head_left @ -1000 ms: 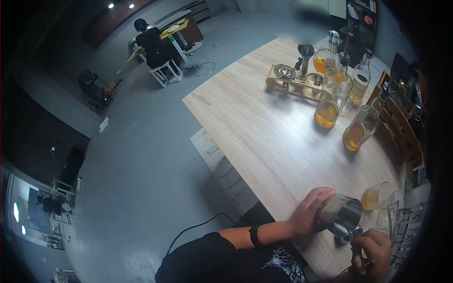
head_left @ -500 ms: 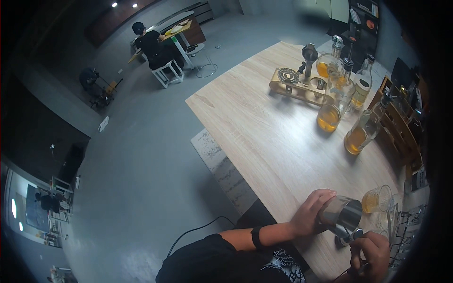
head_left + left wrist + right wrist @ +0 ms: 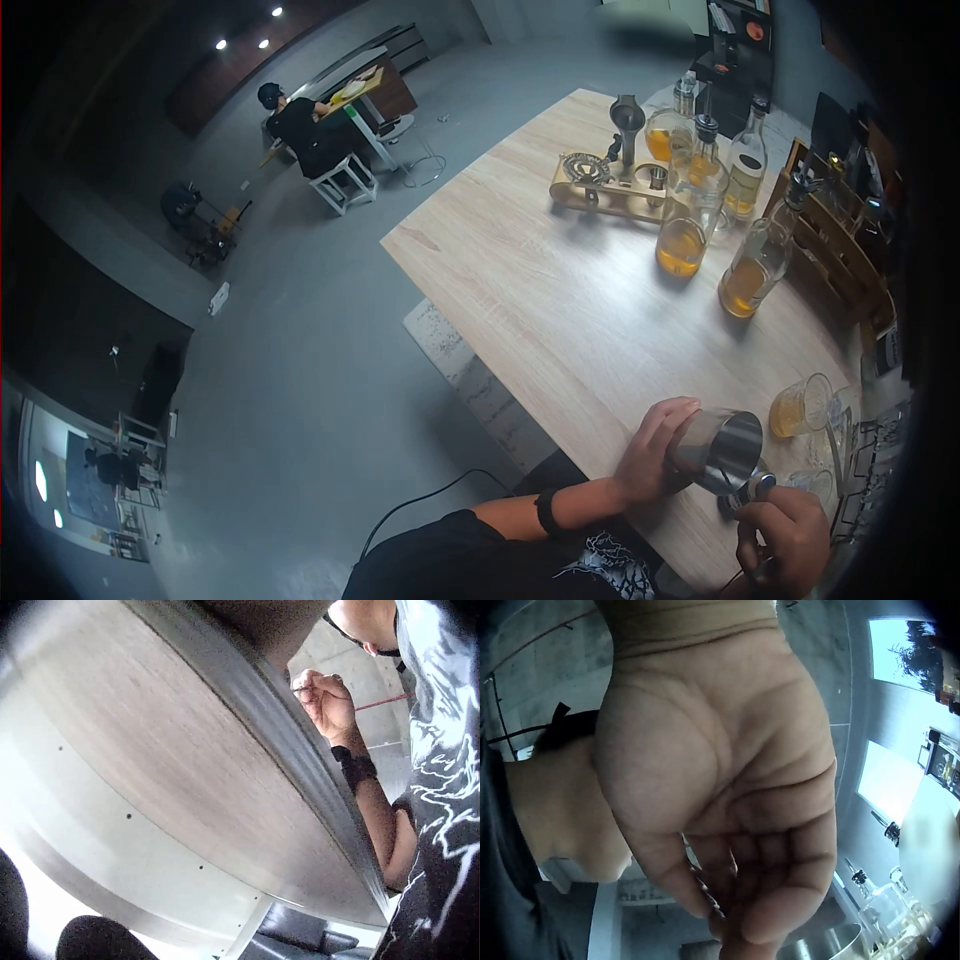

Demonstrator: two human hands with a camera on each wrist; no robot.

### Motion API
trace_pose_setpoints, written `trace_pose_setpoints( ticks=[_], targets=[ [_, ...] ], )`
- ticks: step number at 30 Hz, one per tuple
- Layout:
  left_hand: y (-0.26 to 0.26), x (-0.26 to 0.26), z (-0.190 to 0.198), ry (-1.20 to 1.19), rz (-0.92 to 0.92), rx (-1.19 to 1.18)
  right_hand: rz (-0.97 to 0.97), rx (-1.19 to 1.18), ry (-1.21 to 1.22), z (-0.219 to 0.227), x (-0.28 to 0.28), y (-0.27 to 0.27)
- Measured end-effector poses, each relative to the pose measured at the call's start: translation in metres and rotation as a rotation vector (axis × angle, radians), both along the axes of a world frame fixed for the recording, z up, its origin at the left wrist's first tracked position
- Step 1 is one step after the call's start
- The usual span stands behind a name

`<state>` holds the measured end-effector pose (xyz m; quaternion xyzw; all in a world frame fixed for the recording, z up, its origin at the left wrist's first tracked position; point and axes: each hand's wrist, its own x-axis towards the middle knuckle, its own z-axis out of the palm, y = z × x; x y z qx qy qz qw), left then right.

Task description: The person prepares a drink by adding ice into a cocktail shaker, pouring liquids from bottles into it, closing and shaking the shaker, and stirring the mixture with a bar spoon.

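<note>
My left hand (image 3: 650, 455) grips the side of a metal shaker tin (image 3: 728, 452), tilted so that its mouth faces right. At the right of the tin, my right hand (image 3: 788, 540) pinches a thin bar spoon with a twisted stem (image 3: 706, 886), seen between thumb and fingers in the right wrist view. A small shiny metal piece (image 3: 762, 484) shows between the tin and the right knuckles. Beyond both hands stands a glass with amber drink (image 3: 790, 412). The left wrist view shows the underside of the table, with the right hand (image 3: 326, 705) raised beyond the edge.
Bottles of amber liquid (image 3: 682, 248) (image 3: 745, 285) stand farther back on the wooden table (image 3: 560, 290). Left of them a wooden stand (image 3: 610, 195) holds a strainer and other bar tools. Another clear glass (image 3: 812, 484) stands beside the right hand. A person (image 3: 300, 130) sits at a far table.
The head view has shifted slightly. Both hands keep nearly the same places at the tin, with the right fingers and bar spoon moved only a little.
</note>
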<state>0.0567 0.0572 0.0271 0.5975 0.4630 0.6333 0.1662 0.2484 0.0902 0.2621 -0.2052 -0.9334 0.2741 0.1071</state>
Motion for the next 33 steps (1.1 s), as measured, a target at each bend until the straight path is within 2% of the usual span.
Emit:
trace_pose_setpoints(
  ticks=[6,10,12,15,16,22,26,28,32,33],
  targets=[
    [-0.002,0.0,-0.002,0.002,0.006,-0.007,-0.133,0.079,0.016,-0.024,0.006,-0.004],
    [-0.001,0.0,-0.002,-0.008,0.002,0.005,-0.125,0.089,0.039,-0.022,0.005,-0.007],
    [0.0,0.001,-0.005,0.017,0.01,0.005,-0.083,0.363,0.113,-0.015,0.002,-0.011],
    [0.001,-0.001,-0.006,0.057,0.023,0.055,-0.076,0.191,0.053,-0.019,0.008,-0.007],
    [0.003,-0.004,-0.008,0.073,0.037,0.073,-0.078,0.195,0.139,-0.022,0.003,-0.006],
    [0.007,-0.008,-0.01,0.267,0.125,0.177,-0.242,0.196,0.275,-0.04,0.004,-0.029],
    [0.001,-0.009,0.002,0.341,0.096,0.052,-0.316,0.068,0.283,-0.046,0.011,-0.038],
    [-0.003,-0.007,0.008,0.387,0.092,-0.02,-0.291,-0.021,0.302,-0.049,0.015,-0.04],
    [0.0,-0.003,-0.002,0.399,0.11,0.015,-0.207,-0.08,0.279,-0.051,0.026,-0.047],
    [0.007,0.001,-0.008,0.374,0.149,0.115,-0.208,-0.083,0.277,-0.052,0.026,-0.047]
  ],
)
